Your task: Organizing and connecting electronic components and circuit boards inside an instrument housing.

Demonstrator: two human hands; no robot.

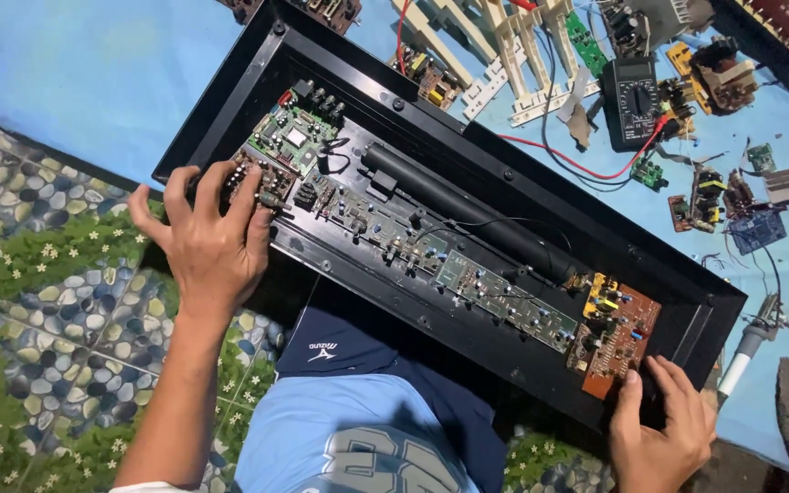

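**Gripping an open electronics chassis at both ends**

Looking down from the head camera, the long black chassis (468, 155) lies tilted across the person's lap, over a blue sheet (75, 73) and a pebble-pattern floor mat (38, 301). The left hand (207, 242) rests on its near-left end, fingers spread and curled over a small brown circuit board (257, 183) beside a green board (292, 137). The right hand (664, 424) clasps the near-right corner, thumb pressed beside an orange-brown board (618, 342), fingers wrapped around the rim.

Risks, as I judge them: fingertips bearing on the exposed components could bend leads or crack solder joints, and the chassis could slip off the knees if either grip loosens. The red probe lead (559, 160) from the black multimeter (632, 100) trails close to the far rim and might snag.

Both forearms reach in from the near edge, wrists nearly straight, the left arm angled rightward.
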